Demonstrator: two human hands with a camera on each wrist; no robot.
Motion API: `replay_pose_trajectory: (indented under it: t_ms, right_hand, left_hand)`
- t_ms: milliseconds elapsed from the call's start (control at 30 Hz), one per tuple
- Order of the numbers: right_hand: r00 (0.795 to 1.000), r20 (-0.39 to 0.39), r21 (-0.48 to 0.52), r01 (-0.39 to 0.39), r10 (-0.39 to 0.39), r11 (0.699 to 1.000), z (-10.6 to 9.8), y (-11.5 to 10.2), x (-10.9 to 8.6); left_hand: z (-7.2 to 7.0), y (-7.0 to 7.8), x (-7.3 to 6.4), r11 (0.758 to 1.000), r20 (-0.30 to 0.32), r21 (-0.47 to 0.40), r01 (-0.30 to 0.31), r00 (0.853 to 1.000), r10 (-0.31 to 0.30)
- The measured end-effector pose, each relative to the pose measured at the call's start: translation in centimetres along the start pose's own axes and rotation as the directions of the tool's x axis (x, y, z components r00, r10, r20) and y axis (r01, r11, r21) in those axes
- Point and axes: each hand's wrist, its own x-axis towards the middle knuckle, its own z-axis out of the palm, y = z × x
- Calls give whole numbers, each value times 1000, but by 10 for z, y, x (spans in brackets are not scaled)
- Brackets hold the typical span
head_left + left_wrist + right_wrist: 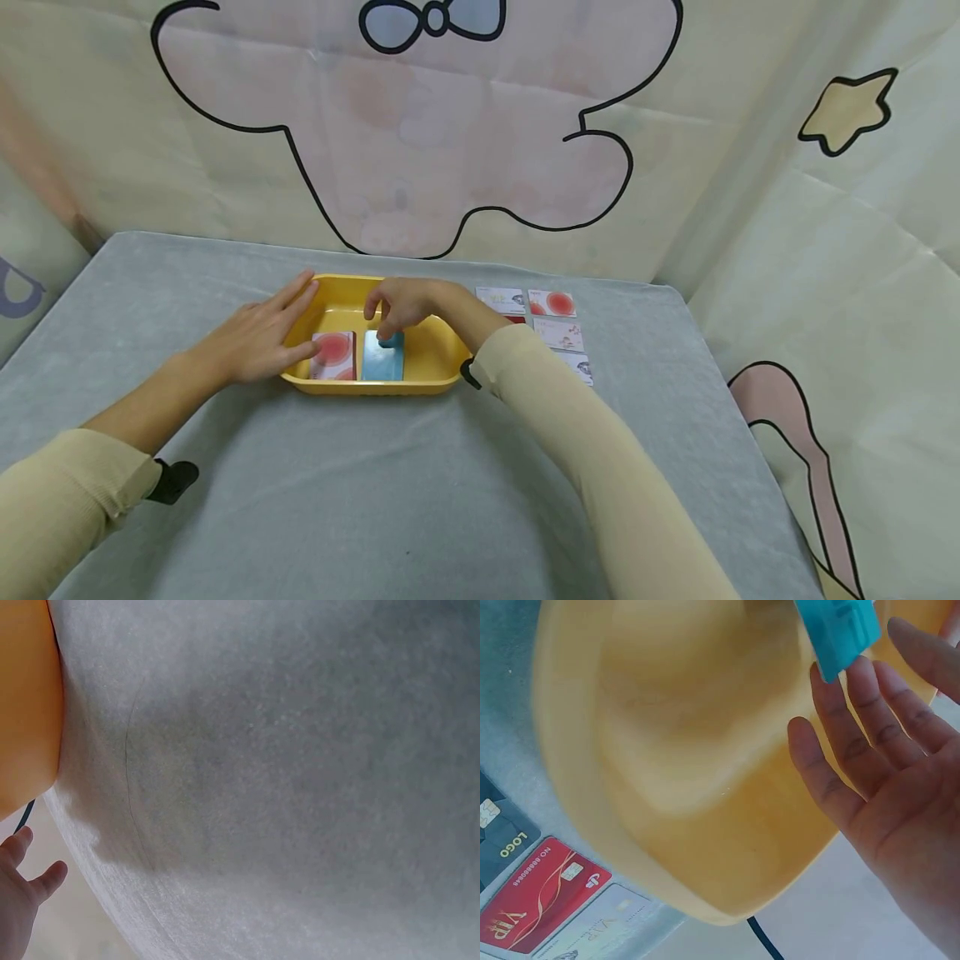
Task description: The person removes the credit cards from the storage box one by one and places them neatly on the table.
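Note:
A yellow tray (423, 387) stands on the cloth-covered table, also in both wrist views. Inside it lie a white-and-red card stack (333, 367) and a light-blue card-sized piece (382, 367), side by side. The blue piece (836, 634) shows a raised outline in the right wrist view. My left hand (258, 337) spreads its fingers over the tray's left rim, thumb reaching to the red-patterned stack. Over the tray, my right hand (405, 302) points down at the blue piece's far edge. Its fingertips touch or nearly touch that piece; the thumb (922, 656) stands apart.
Several cards lie in rows right of the tray, among them a white card with a red circle (553, 303) and a red VIP card (546, 896). My right forearm partly covers them. A patterned curtain (742, 208) hangs behind the grey table (360, 500).

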Motion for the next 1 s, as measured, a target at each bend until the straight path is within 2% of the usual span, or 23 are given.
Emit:
replay_pose_trajectory:
  t_ms: [233,467,833,1000]
  right_hand:
    - [998,-50,-34,30,-31,999,5,-1,-1]
    - [996,-53,-89,62,-67,994,8,-1,-5]
    - [988,-37,-109,145,-150,983,8,4,-19]
    - [983,-42,-134,174,-181,976,9,10,-29]
  left_hand:
    - [-1,1,0,1000,36,12,22,999,-23]
    - [0,1,0,1000,40,15,22,999,-23]
    - [0,0,0,1000,27,11,10,1000,-10]
    - [0,-1,0,1000,3,11,-17,1000,17]
